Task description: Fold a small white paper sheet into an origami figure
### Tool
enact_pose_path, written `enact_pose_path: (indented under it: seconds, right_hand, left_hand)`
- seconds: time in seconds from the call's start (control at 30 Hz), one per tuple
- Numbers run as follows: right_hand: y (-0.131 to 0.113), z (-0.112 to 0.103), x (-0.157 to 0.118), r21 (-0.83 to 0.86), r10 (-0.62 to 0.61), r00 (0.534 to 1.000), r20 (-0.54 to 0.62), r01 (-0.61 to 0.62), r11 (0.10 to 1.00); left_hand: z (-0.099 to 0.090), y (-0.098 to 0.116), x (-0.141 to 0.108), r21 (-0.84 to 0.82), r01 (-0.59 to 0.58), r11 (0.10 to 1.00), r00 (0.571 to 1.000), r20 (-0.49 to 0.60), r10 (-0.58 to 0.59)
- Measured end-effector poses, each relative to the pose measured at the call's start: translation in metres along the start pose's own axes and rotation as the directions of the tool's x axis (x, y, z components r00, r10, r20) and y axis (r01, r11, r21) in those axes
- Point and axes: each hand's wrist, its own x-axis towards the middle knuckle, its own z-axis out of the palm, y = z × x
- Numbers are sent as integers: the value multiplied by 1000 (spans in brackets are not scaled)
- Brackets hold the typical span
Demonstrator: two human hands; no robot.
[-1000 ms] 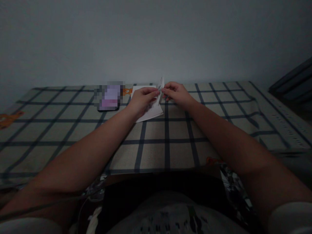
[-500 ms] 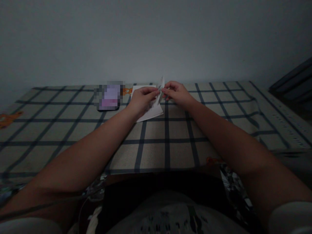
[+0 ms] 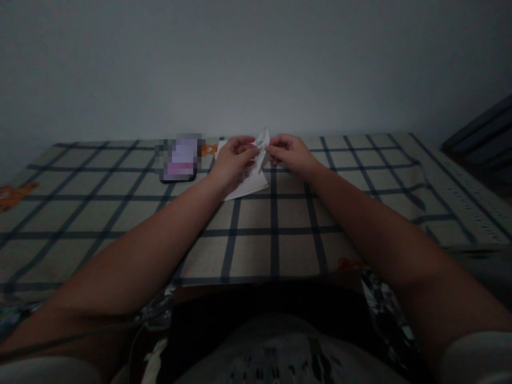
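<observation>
White printed paper, a thin booklet or a few stacked sheets (image 3: 250,186), lies on the checked cloth in front of me. One leaf (image 3: 262,140) stands raised at its right side, with dark marks on it. My right hand (image 3: 291,154) pinches the edge of this leaf between thumb and fingers. Over the left part of the paper is my left hand (image 3: 234,160). Its thumb and fingers are apart, with the tips close to the raised leaf; whether they touch it I cannot tell.
A phone (image 3: 180,160) with a blurred, lit screen lies left of the paper. The checked tablecloth (image 3: 256,250) with orange bear prints covers the table, which meets a plain wall (image 3: 256,69) at the back. A dark slatted object (image 3: 484,128) stands at the far right.
My left thumb and fingers have parted and drawn slightly back from the raised leaf, which shows more of its printed face. My right hand keeps its pinch almost in place.
</observation>
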Motion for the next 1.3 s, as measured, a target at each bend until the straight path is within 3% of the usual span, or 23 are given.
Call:
enact_pose_path:
  seconds: [0.47, 0.73, 1.17, 1.3]
  right_hand:
    - [-1, 1, -1, 2, 17, 1000, -12, -17, 1000]
    - [-5, 3, -3, 70, 81, 997, 18, -82, 994]
    - [2, 2, 1, 78, 74, 997, 6, -74, 994]
    - [2, 3, 0, 82, 79, 997, 20, -81, 993]
  left_hand:
    - [1, -5, 0, -4, 48, 999, 995, 82, -47]
    - [0, -7, 0, -38, -2, 999, 996, 93, 6]
    - [2, -3, -2, -2, -56, 998, 998, 19, 56]
    - [2, -3, -3, 40, -67, 997, 996, 55, 64]
